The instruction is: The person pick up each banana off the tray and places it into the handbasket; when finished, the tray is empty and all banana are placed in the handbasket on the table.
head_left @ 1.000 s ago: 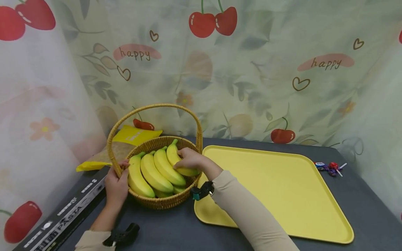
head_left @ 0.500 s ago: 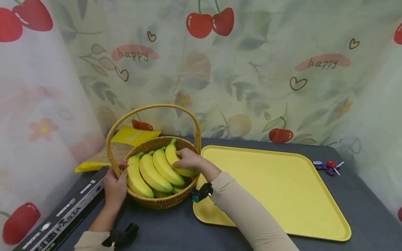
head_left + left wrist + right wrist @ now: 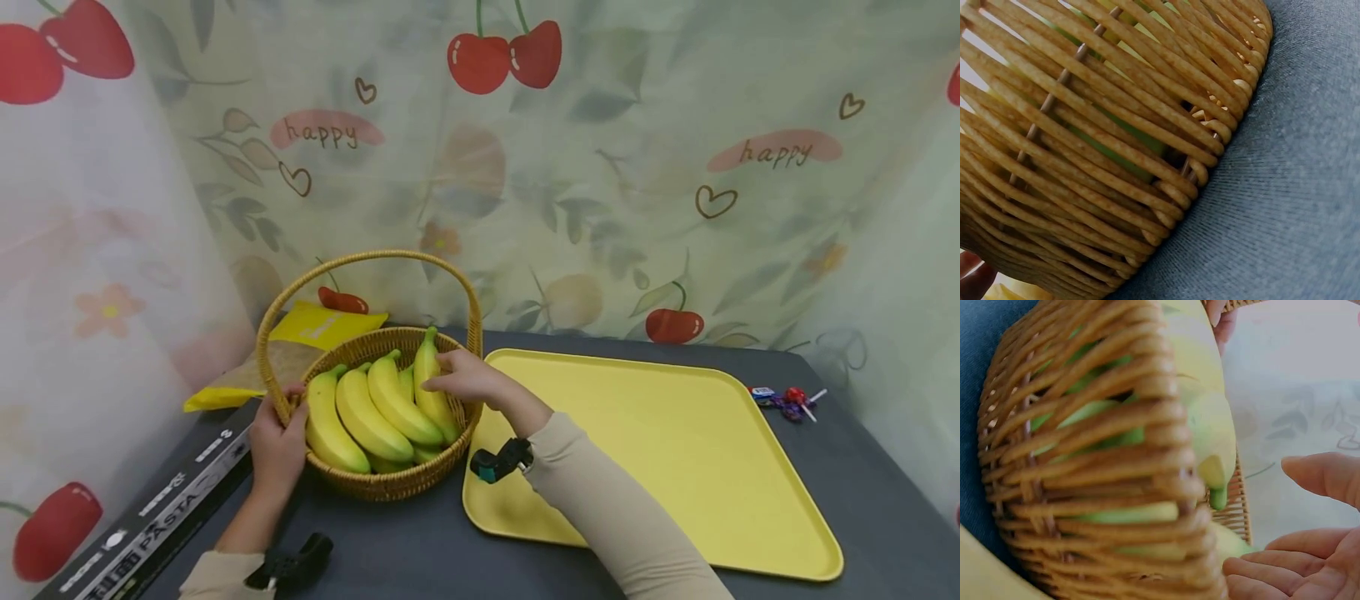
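Head view, right hand touching bananas, left hand gripping basket

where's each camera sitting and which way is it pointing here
Head: worn on the head, looking forward and down at the basket of bananas and yellow tray; shows both forearms, left hand on the rim, right hand at the bananas.
Left wrist: low beside the basket, facing its woven wall; a fingertip shows at the lower left corner.
Right wrist: close outside the basket, facing across it; the right hand's fingers show.
All views share the basket.
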Tool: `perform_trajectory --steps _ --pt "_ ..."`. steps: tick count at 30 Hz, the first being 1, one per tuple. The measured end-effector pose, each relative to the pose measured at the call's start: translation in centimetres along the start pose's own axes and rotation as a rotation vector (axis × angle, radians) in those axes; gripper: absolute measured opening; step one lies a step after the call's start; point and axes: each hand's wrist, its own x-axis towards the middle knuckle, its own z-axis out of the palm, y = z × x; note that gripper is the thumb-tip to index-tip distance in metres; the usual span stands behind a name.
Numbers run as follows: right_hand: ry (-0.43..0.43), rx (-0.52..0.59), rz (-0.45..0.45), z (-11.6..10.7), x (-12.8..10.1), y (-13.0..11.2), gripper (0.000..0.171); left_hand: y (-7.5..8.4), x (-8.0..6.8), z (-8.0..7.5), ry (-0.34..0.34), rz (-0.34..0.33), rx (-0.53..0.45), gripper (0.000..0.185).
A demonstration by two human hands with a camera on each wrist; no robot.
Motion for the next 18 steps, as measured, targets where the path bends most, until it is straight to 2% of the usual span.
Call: perform_trajectory --steps 6,11,15,18 --pt "-0.019 0.031 -0.040 -0.9 -1.2 0.6 0.060 -0.3 0.0 0.2 0.004 0.022 0.008 0.023" --pt "-0.020 0.044 -0.065 -2.1 -3.5 1.2 0.064 0.1 -0.1 -0.1 -0.003 0.016 0.025 0.031" --pt "-0.032 0.030 -0.108 -3.3 -5.8 1.9 0.070 0.5 -0.3 -0.6 0.024 0.065 -0.016 0.054" --pt "-0.024 -0.014 -0.133 -4.2 -7.9 2.9 0.074 1.0 -0.6 -0.9 0.046 0.154 -0.060 0.075"
